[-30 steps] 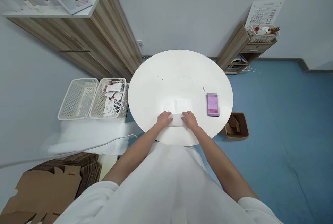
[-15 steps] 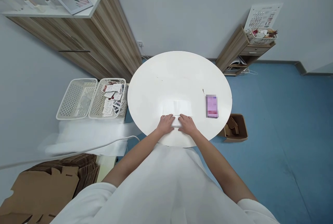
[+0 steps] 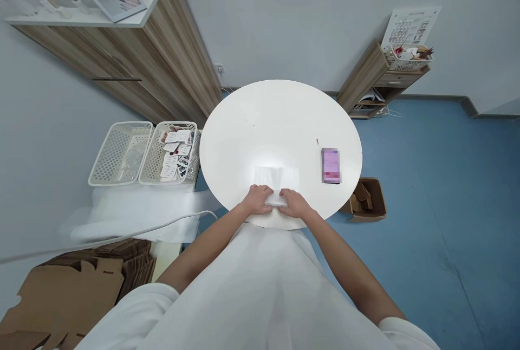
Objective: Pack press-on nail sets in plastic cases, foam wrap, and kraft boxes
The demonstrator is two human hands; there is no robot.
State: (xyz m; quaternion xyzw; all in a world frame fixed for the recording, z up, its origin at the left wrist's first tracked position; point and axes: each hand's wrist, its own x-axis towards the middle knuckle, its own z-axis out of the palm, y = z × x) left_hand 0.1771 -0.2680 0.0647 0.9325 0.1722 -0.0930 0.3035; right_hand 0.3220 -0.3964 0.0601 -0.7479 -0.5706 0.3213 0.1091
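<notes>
My left hand (image 3: 257, 199) and my right hand (image 3: 294, 203) meet at the near edge of the round white table (image 3: 280, 117). Both are closed on a small white packet (image 3: 277, 198) pinched between them. Just beyond the hands a clear, whitish plastic sheet (image 3: 275, 175) lies flat on the tabletop. A pink box (image 3: 330, 165) rests on the table to the right, apart from my hands.
Two white perforated baskets stand left of the table: one nearly bare (image 3: 117, 152), one holding several printed cards (image 3: 174, 154). Flattened cardboard (image 3: 77, 285) lies at lower left. An open brown carton (image 3: 365, 198) sits on the blue floor at right. Wooden cabinets (image 3: 154, 63) line the wall.
My hands have drawn closer together and slightly back toward me, bunching the white packet between them. The plastic sheet beyond them shows more.
</notes>
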